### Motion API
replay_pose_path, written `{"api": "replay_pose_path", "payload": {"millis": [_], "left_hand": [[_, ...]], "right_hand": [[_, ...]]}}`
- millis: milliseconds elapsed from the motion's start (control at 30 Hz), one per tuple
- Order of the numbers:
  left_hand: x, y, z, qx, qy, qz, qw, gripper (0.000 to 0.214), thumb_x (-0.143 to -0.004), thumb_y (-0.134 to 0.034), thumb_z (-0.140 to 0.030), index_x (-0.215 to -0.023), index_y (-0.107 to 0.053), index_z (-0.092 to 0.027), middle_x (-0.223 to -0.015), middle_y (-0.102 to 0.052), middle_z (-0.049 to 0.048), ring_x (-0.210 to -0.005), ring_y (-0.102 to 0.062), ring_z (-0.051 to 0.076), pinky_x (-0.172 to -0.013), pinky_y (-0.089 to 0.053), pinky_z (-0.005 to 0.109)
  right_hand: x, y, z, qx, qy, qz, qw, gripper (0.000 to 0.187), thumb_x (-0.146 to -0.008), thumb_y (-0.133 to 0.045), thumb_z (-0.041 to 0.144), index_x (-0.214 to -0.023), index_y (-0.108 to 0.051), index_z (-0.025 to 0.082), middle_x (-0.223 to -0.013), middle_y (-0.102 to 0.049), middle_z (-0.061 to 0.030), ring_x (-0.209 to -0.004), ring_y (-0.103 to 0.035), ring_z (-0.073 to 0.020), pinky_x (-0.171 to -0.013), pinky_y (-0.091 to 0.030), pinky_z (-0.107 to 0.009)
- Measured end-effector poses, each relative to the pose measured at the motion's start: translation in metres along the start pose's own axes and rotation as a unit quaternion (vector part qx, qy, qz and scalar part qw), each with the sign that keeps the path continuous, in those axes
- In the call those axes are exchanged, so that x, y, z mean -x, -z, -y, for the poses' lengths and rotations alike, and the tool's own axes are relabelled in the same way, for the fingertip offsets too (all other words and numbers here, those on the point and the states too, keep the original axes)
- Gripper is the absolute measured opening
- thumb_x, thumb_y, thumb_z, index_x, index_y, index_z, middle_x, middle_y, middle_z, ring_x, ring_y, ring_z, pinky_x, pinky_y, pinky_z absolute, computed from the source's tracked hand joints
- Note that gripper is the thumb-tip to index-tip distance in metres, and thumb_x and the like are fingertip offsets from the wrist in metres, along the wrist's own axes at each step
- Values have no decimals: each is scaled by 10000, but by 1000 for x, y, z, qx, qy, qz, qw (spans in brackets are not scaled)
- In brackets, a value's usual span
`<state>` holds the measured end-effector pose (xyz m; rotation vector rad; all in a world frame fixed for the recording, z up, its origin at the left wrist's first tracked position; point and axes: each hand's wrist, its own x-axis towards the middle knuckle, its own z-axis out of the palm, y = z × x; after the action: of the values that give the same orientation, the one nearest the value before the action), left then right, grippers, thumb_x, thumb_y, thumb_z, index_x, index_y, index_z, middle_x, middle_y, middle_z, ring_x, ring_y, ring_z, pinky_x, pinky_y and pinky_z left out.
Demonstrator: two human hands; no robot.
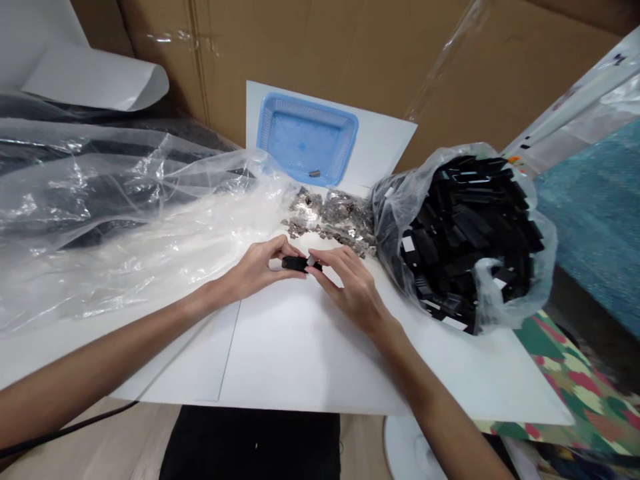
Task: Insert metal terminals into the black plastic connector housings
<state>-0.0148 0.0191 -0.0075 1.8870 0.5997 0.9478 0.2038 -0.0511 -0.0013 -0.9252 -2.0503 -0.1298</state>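
Between my two hands, over the white tabletop, is a small black plastic piece [294, 264]. My left hand [267, 265] pinches its left end between thumb and fingers. My right hand [345, 277] is closed at the other end, its fingertips holding a small silvery metal piece [311, 260] against the black part. Whether the two are joined cannot be made out. Just beyond my hands lie loose small metal pieces [345, 237], with a clear bag of metal pieces [345, 208] behind them.
A blue plastic basket [265, 137] at the back holds one small dark piece [314, 173]. On the right stands a clear bag [545, 247] full of black plastic parts [467, 227]. Clear plastic sheeting [125, 200] covers the left side. Cardboard [310, 47] rises behind the table [300, 360].
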Motion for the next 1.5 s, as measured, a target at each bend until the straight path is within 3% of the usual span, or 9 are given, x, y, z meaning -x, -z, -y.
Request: {"api": "replay_pose_path", "payload": {"millis": [300, 433, 533, 700, 1267, 1500], "left_hand": [[0, 0, -1, -13, -11, 11, 1000, 360, -848, -876, -420, -876, -599, -192, -962, -791, 41, -903, -768, 198, -847, -623, 327], [0, 1, 0, -5, -8, 8, 1000, 377, -841, -875, -458, -901, -622, -186, -993, -796, 60, -924, -773, 211, -867, -630, 345], [0, 1, -1, -12, -3, 7, 1000, 387, -850, -865, -484, -915, -631, -183, -1023, -798, 74, -933, -770, 210, -875, -626, 343], [1, 1, -1, -24, -1, 11, 1000, 390, -853, -863, -488, -919, -629, -183, -1006, -794, 69, -918, -762, 205, -857, -619, 332], [0, -1, -8, 20, 23, 1, 1000, 409, -814, -894, -483, -917, -641, -180, -1005, -803, 80, -951, -770, 220, -900, -622, 373], [1, 0, -10, 10, 27, -1, 1000, 422, -802, -904, -501, -934, -669, -177, -1042, -805, 87, -968, -763, 219, -872, -597, 345]], "right_hand": [[1, 5, -1, 36, 16, 71, 997, 569, -1064, -540, 77, -1572, -533, 332, -1080, -678, -95, -963, -615, -228, -854, -588, -388], [2, 3, 0, 37, 29, 46, 998, 580, -1055, -607, 120, -1606, -474, 241, -1103, -711, -116, -1002, -634, -249, -877, -588, -404], [1, 3, 0, 16, 28, 37, 999, 485, -1038, -643, 124, -1509, -570, 212, -1097, -730, -113, -1000, -646, -246, -891, -586, -402], [2, 6, 1, 9, 29, 46, 998, 371, -1033, -640, 110, -1390, -659, 210, -1058, -713, -108, -954, -633, -235, -847, -582, -395], [0, 6, 7, 40, 55, -30, 997, 507, -1006, -660, 47, -1477, -602, 224, -1071, -730, -111, -964, -674, -227, -858, -585, -389], [-3, 3, 5, 21, 19, -67, 997, 328, -999, -702, 93, -1292, -728, 240, -1022, -769, -78, -908, -686, -204, -830, -578, -381]]}}
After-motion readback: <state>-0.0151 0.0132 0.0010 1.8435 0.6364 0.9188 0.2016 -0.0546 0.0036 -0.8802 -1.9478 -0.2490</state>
